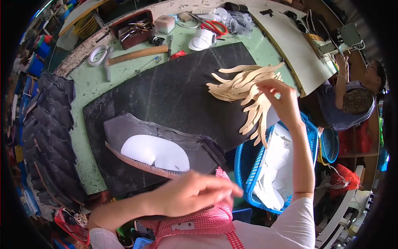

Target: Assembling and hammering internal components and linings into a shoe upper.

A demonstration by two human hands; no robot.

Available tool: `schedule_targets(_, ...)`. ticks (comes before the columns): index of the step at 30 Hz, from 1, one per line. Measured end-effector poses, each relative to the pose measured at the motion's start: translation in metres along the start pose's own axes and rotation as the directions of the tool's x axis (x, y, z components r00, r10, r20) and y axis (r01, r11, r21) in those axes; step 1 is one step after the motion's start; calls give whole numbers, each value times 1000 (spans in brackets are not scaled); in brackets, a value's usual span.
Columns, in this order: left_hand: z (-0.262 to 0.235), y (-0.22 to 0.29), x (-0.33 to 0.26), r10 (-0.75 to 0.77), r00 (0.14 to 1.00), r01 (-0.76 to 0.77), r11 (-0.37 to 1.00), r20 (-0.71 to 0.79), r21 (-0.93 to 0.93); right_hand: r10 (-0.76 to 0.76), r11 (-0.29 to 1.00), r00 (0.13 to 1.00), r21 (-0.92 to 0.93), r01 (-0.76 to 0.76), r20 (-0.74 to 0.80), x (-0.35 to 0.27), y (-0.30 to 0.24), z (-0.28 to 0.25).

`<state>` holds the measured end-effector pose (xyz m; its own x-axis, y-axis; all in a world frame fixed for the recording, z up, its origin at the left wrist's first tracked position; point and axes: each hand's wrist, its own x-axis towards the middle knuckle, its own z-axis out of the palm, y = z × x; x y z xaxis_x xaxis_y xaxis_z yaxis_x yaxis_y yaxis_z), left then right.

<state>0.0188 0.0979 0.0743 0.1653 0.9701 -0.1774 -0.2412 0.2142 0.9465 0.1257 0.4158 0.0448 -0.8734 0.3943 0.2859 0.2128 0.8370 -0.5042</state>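
On the right end of the black mat (174, 89), just at its edge, lies a fanned pile of cream strips (242, 83), and the right hand (280, 97) reaches into that pile with its fingers pinched together on a few of the strips, which hang down from it off the mat's edge. Nearer the person, the left hand (195, 193) hovers at the mat's near edge with its fingers extended and loosely together, holding nothing that can be seen. Just beyond it on the mat lies a grey cut piece (159, 137) with a white insole-shaped pattern (155, 151) on top. Right of the mat, below the strips, stands a blue basket (248, 166) of white pieces. Behind the mat, on the green bench (89, 89), lie a wooden-handled hammer (137, 54), a tape roll (98, 55) and red-handled scissors (213, 27).
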Motion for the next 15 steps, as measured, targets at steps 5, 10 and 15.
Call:
schedule_targets(5, -64, 2, 111, 442, 866, -211, 747, -234, 631, -162, 922, 987, -353, 159, 23, -2, 27, 7)
schedule_targets(10, -98, -35, 170, 467, 846, -36, 533, -257, 846, -137, 964, 989, -223, 145, 51, 4, 40, 5)
schedule_targets(15, -97, -37, 175, 416, 893, 21, 342, -172, 939, 188, 779, 973, 624, -63, -135, -3, 87, -19)
